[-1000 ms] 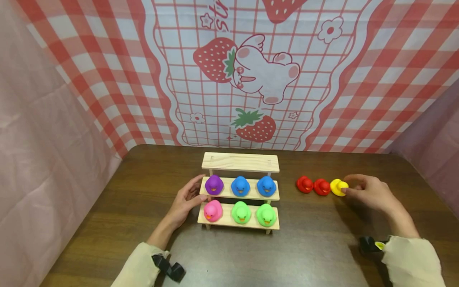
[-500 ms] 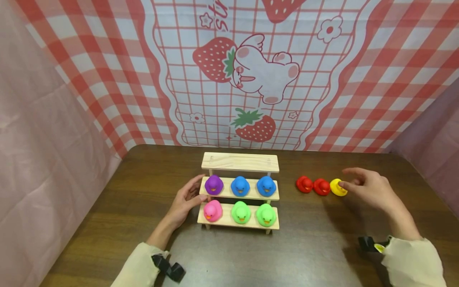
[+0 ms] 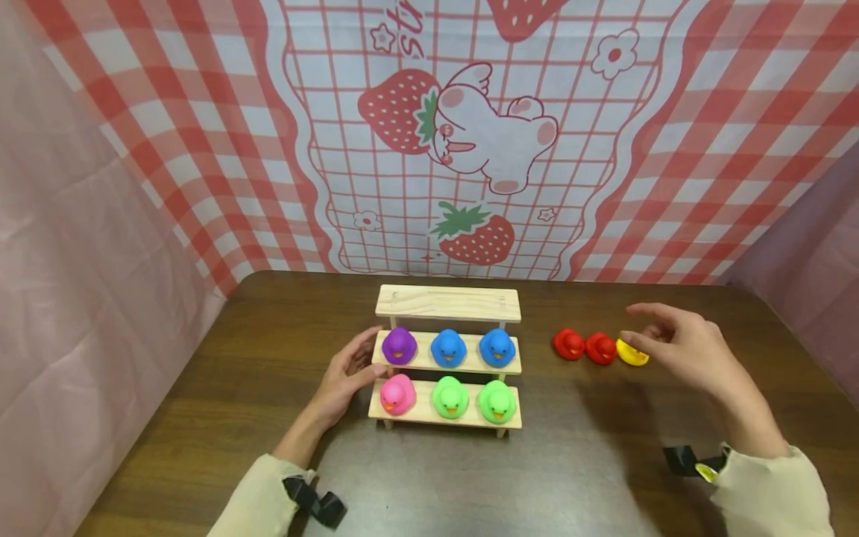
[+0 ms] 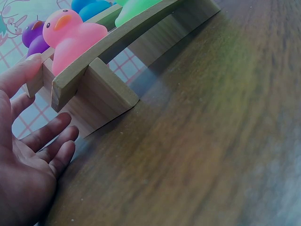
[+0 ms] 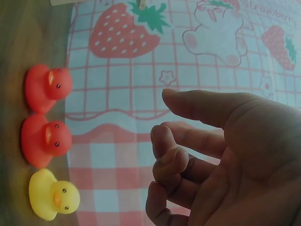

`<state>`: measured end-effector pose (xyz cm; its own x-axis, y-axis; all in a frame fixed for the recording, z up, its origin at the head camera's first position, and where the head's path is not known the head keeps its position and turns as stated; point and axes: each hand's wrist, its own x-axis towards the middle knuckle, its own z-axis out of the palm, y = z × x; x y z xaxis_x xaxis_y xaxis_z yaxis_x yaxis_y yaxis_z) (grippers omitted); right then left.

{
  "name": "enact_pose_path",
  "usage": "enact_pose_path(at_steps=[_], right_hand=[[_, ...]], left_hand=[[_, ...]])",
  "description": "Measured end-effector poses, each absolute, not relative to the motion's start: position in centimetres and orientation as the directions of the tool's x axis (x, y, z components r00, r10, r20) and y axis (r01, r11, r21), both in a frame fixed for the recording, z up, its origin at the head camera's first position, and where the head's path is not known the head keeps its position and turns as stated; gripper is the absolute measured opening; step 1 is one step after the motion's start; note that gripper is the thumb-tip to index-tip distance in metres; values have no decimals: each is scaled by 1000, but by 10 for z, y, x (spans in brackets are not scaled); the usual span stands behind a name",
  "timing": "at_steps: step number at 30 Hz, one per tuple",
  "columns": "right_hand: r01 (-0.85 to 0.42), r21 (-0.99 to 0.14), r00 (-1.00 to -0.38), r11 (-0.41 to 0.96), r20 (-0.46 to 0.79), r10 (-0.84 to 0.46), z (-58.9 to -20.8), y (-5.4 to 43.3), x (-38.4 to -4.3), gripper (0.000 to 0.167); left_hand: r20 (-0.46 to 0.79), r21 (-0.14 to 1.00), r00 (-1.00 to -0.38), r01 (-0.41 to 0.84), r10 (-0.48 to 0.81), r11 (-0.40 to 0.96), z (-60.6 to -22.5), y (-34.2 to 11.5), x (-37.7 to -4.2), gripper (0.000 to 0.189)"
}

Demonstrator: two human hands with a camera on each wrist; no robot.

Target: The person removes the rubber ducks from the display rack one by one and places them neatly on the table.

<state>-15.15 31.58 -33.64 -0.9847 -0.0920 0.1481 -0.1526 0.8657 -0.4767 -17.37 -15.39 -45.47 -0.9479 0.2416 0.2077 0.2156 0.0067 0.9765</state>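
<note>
A three-tier wooden display rack (image 3: 448, 302) stands in the middle of the table. My left hand (image 3: 344, 384) holds the left end of its middle shelf between thumb and index finger, the other fingers loose in the left wrist view. On the middle shelf sit a purple duck (image 3: 399, 347) and two blue ducks (image 3: 448, 348). Below are a pink duck (image 3: 397, 395) and two green ducks (image 3: 450, 397). My right hand (image 3: 691, 350) hovers with nothing in it over a yellow duck (image 5: 52, 195), partly covering it in the head view.
Two red ducks (image 3: 569, 344) lie in a row with the yellow one, right of the rack. A checked strawberry cloth (image 3: 470, 149) hangs behind the brown table (image 3: 537, 477). Pink cloth (image 3: 101, 224) hangs at the left side.
My right hand has let go of the yellow duck, then risen and drifted left above it. The ducks stay where they were, and my left hand keeps its place at the rack.
</note>
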Motion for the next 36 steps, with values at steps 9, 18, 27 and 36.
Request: enact_pose_path(at_steps=[9, 18, 27, 36], right_hand=[[-187, -483, -977, 856, 181, -111, -328, 301, -145, 43], [-254, -466, -958, 847, 239, -156, -323, 280, -140, 39], [-297, -452, -945, 841, 265, -191, -321, 265, -139, 38], [-283, -487, -956, 826, 209, -204, -318, 248, -139, 41]], left_hand=[[218, 974, -944, 225, 247, 1, -456, -154, -174, 63], [221, 974, -943, 228, 248, -1, -455, -154, -175, 63], [220, 973, -946, 229, 240, 12, -456, -156, -174, 63], [199, 976, -950, 214, 242, 34, -453, -154, -173, 62]])
